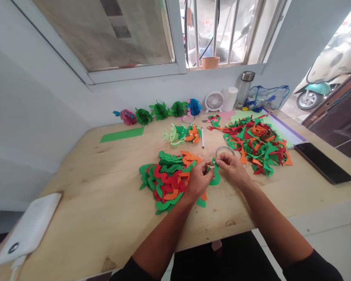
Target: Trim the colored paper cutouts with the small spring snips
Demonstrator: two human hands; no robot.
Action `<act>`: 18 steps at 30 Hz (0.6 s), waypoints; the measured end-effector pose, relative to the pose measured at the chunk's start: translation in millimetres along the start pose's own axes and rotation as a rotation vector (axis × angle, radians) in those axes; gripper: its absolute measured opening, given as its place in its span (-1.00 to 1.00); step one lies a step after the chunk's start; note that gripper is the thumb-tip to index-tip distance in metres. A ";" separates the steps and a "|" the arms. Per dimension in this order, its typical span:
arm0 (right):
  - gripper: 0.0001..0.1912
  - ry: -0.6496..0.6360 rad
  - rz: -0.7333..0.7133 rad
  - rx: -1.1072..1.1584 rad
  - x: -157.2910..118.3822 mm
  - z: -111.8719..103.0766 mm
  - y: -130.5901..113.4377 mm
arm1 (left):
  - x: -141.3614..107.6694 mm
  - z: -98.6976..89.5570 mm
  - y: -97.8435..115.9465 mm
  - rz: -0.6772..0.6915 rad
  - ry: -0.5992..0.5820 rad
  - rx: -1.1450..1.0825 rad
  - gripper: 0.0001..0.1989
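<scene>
Both hands meet over the table, right of a pile of cut paper shapes [166, 181] in green, red and orange. A green paper piece [215, 178] is pinched between the fingers of my left hand [199, 178] and my right hand [231, 168]. Its lower part hangs as a curved shape below the fingertips. Something small and pale shows at the left fingertips, too small to make out. Just behind my right hand lies a roll of clear tape [224, 148], partly hidden by the fingers.
Paper scraps [261, 142] are heaped at the right, beside a black phone [324, 163]. A white pen [202, 137] and a smaller paper cluster [183, 134] lie behind the hands. Folded paper figures [160, 111], a small fan [214, 102] and a bottle [245, 89] line the wall.
</scene>
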State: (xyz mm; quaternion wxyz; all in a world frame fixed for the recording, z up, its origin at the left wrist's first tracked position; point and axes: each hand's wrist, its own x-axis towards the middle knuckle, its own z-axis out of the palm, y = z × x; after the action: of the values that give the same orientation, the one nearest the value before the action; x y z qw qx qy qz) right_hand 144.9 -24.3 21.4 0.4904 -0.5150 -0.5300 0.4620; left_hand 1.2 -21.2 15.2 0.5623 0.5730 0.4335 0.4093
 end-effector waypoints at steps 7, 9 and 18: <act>-0.77 -0.003 0.019 0.058 1.0 -0.2 5.2 | -1.1 2.1 2.1 -0.040 -0.016 -0.050 -0.74; -0.78 0.001 0.012 0.064 1.6 -0.1 7.1 | -1.0 2.3 2.4 -0.039 -0.018 -0.048 -0.73; -0.80 0.052 0.011 0.024 4.8 0.9 12.9 | -1.5 2.6 2.6 0.027 -0.019 0.122 -0.80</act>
State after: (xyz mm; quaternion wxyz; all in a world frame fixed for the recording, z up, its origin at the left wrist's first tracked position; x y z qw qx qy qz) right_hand 145.3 -18.9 8.7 0.5077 -0.5237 -0.5086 0.4574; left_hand 3.3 -23.3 17.8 0.5249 0.6160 0.4445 0.3840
